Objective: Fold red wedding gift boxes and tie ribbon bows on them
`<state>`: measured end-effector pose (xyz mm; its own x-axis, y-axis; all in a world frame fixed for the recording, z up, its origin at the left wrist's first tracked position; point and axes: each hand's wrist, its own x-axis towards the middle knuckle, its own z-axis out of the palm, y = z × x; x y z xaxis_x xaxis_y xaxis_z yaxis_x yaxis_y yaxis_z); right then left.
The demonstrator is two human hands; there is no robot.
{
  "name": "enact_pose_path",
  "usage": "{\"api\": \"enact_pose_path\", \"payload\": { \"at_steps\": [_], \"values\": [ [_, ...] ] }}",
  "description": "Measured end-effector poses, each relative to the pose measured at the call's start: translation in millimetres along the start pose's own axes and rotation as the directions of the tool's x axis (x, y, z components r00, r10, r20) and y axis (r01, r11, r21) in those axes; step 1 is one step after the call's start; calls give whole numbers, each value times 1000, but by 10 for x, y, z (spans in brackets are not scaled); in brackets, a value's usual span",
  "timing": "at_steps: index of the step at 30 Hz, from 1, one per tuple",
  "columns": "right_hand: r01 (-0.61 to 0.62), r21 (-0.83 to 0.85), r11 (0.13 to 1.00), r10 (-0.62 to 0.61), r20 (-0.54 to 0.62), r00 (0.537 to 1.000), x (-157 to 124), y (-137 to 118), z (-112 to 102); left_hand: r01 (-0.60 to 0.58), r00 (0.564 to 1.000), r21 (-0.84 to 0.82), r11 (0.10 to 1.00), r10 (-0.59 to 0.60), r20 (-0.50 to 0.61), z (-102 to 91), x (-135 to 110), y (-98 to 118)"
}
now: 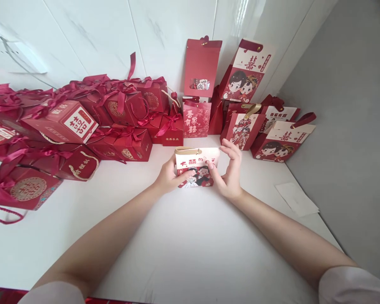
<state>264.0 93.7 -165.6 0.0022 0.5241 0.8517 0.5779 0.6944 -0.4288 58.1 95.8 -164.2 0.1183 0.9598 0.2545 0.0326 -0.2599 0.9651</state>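
A small white and red gift box point(196, 166) with a cartoon couple and a gold handle stands on the white table point(183, 245) in front of me. My left hand point(168, 175) grips its left side, thumb across the front. My right hand point(228, 169) touches the box's right side, thumb on the front and the other fingers spread upward.
Several red ribboned gift boxes point(126, 141) are piled along the left and back. Red and white cartoon gift bags point(245, 126) stand against the tiled wall at the back right. A white paper sheet point(296, 198) lies at the table's right edge, beside the grey floor.
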Motion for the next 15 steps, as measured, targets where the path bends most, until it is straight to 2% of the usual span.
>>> {"api": "enact_pose_path", "payload": {
  "at_steps": [2, 5, 8, 11, 15],
  "values": [
    [87, -60, 994, -83, 77, 994, 93, -98, -57, 23, 994, 73, 997, -30, 102, 17, -23, 1],
    [213, -84, 974, -191, 213, 958, 252, -282, -177, -4, 980, 174, 985, -31, 198, 19, -33, 2],
    [216, -95, 972, -179, 298, 937, 377, -423, -293, -76, 967, 298, 951, -3, 256, 18, -40, 12],
    [187, -116, 976, -134, 360, 923, 445, -480, -374, -131, 964, 402, 906, 21, 267, 39, -66, 33],
    [208, -107, 972, -152, 385, 910, 485, -492, -432, -157, 958, 374, 914, 48, 284, 98, -108, 57]
  ]
}}
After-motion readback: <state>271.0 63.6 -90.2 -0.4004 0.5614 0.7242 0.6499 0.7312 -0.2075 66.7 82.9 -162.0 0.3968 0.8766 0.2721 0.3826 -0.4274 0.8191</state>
